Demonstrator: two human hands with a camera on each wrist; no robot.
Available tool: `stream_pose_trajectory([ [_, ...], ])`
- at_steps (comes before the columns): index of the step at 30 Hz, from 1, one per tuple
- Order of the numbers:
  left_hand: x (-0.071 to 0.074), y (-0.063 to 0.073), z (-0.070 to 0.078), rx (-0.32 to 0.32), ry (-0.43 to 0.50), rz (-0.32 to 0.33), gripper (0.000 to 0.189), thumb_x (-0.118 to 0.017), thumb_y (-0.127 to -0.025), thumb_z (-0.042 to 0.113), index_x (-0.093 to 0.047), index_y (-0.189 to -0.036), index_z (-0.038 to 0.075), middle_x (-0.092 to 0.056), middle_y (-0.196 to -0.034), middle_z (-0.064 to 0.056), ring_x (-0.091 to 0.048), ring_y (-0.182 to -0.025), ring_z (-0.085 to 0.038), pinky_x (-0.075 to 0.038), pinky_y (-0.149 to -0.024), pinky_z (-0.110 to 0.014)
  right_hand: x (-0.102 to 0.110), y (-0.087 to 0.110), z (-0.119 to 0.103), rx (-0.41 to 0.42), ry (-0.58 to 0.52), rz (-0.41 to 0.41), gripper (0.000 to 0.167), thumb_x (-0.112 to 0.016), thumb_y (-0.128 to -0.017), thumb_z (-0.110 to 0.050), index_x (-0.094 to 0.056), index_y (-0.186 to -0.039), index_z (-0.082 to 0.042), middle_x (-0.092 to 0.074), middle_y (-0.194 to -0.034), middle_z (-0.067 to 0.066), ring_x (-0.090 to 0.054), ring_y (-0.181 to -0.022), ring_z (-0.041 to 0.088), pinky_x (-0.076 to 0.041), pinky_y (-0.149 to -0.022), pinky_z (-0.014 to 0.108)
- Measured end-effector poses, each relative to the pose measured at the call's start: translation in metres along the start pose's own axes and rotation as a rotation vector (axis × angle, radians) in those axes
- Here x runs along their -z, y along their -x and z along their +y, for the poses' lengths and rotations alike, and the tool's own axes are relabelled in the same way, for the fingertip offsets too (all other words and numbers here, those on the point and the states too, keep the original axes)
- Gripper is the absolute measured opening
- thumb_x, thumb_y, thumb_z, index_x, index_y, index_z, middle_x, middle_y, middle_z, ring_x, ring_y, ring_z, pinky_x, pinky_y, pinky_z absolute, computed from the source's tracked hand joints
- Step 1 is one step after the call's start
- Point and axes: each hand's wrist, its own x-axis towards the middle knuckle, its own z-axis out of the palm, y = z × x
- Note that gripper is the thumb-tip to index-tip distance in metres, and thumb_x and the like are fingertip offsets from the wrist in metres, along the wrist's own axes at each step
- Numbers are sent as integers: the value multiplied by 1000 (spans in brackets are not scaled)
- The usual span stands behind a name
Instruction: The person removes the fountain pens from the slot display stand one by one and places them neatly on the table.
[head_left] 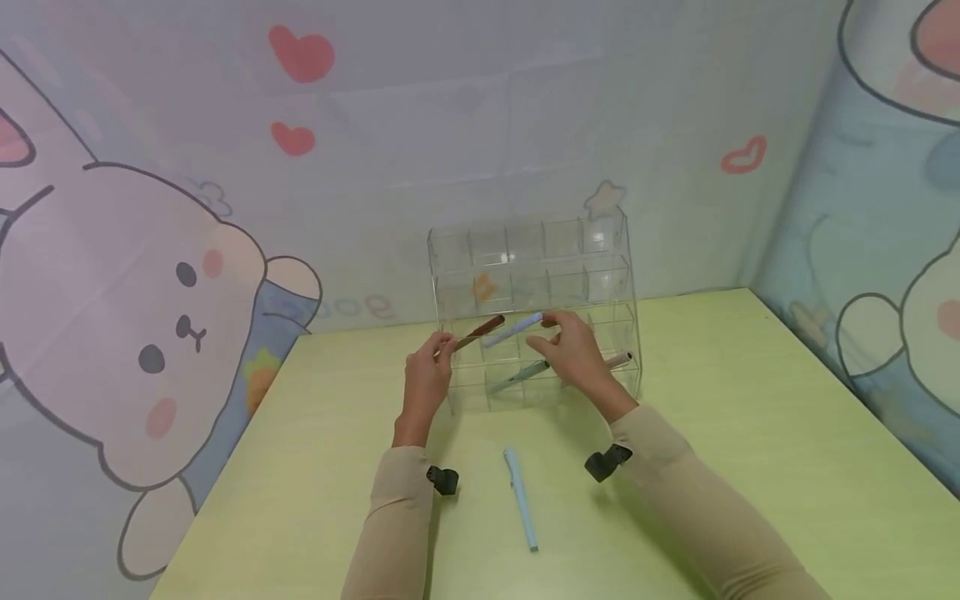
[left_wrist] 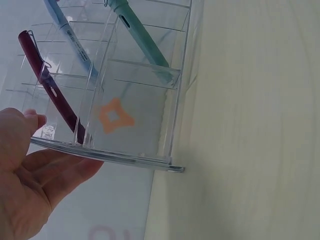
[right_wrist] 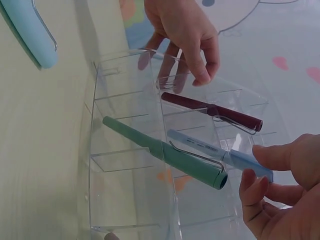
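Observation:
My left hand (head_left: pixel 427 379) grips the left side wall of the clear acrylic pen rack (left_wrist: pixel 175 125), thumb inside and fingers outside. Beside its thumb a dark red pen (left_wrist: pixel 55 95) leans in a compartment. My right hand (head_left: pixel 573 346) is at the upper end of a light blue pen (right_wrist: pixel 245 161) that slants in the adjacent compartment. In the head view, the thumb stands apart from this pen, with a fingertip right at its end. One tier lower, a green pen (right_wrist: pixel 170 155) leans in the rack.
Another light blue pen (head_left: pixel 521 498) lies on the green table (head_left: pixel 712 467) in front of the rack, between the forearms. A brownish pen (head_left: pixel 619 360) leans at the rack's lower right. Behind stands a cartoon-printed cloth backdrop (head_left: pixel 450 142).

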Motion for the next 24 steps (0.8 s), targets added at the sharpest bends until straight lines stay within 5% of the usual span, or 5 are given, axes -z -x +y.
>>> stream_pose_trajectory([
  [7,1,-1,2,-37,-26,24,20,-58,-104,24,-69,-107,8,-73,-97,-18,-41,-46,-13,-35,-44,-30,-4,-6,-3,-24,-25,-9,47,-65,-100,-21,-52,-137,4,-60,-129,19,-69,-83,30,-49,-59,32],
  [24,1,-3,0,-42,-109,1,23,-53,-106,26,-69,-109,10,-71,-83,-14,-37,-49,-16,-34,-47,-34,-13,-15,-6,-8,-120,26,29,-62,-101,-17,-60,-122,3,-62,-124,20,-69,-76,29,-42,-51,30],
])
